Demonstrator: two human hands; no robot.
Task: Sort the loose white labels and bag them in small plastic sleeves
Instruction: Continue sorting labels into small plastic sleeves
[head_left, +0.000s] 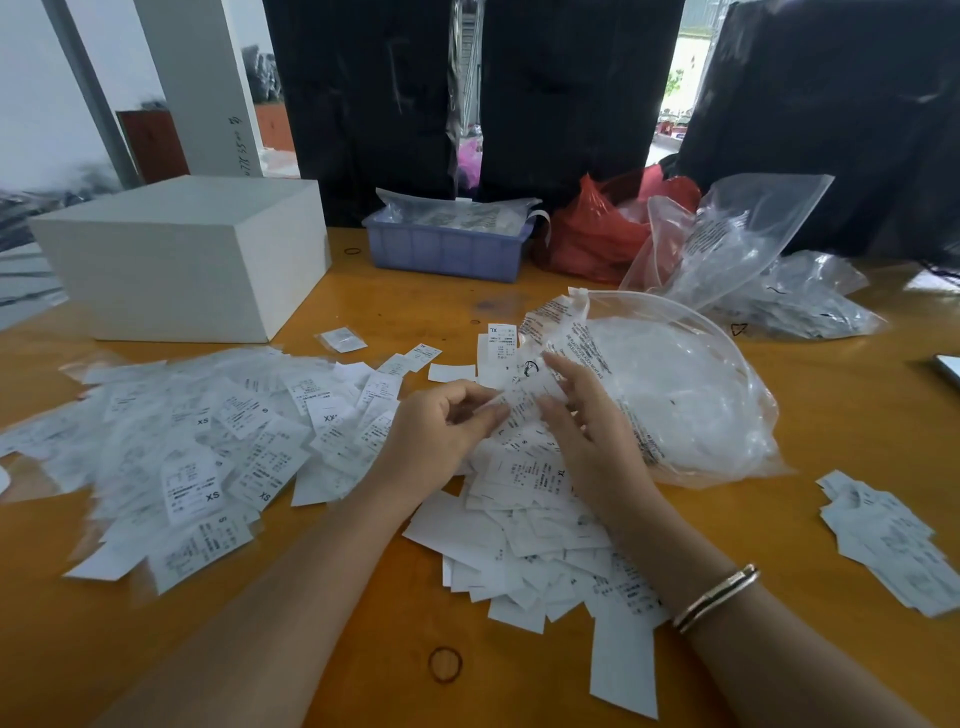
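Pinching a label (511, 402) (white), left hand (441, 426), right hand (582, 415) beside

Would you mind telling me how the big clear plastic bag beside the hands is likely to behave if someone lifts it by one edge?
The big clear plastic bag looks thin and crumpled, so it would probably sag limply. It seems light, likely sliding easily on the smooth wooden table.

An orange wooden counter (363, 649) carries a white box (182, 254), a blue tray (447, 254), a red bag (592, 244), clear plastic bags (675, 395), heaps of bagged labels (182, 457) and loose labels (540, 525), and a rubber band (445, 663).
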